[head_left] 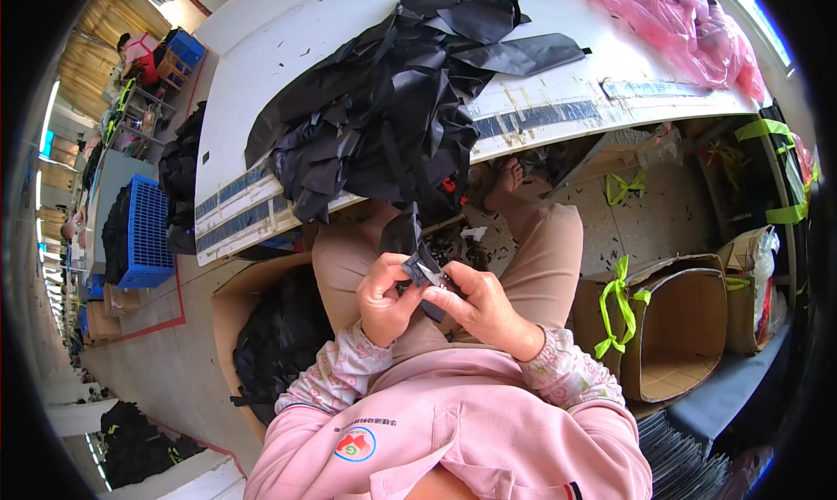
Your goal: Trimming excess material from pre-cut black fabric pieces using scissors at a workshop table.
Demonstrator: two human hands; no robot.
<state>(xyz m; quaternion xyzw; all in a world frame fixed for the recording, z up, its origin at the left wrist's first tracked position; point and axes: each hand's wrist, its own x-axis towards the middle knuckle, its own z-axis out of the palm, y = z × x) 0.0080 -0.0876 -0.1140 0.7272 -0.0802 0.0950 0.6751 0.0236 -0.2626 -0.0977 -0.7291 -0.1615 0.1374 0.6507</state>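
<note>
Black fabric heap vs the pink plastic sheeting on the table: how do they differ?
Colour: the black fabric heap is black; the pink plastic sheeting is pink.
Sheerness: the heap looks opaque, the sheeting partly see-through.
Place: the heap spills over the edge nearest the person; the sheeting lies toward the right end.
Shared: both lie crumpled on the white table.

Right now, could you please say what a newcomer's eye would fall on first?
Probably the crumpled heap of black sheet material, overhanging the near edge of the white table. Below, the left hand and right hand hold a black strip and a pointed metal tool. Translucent pink plastic sheeting lies at the table's far right.
</note>
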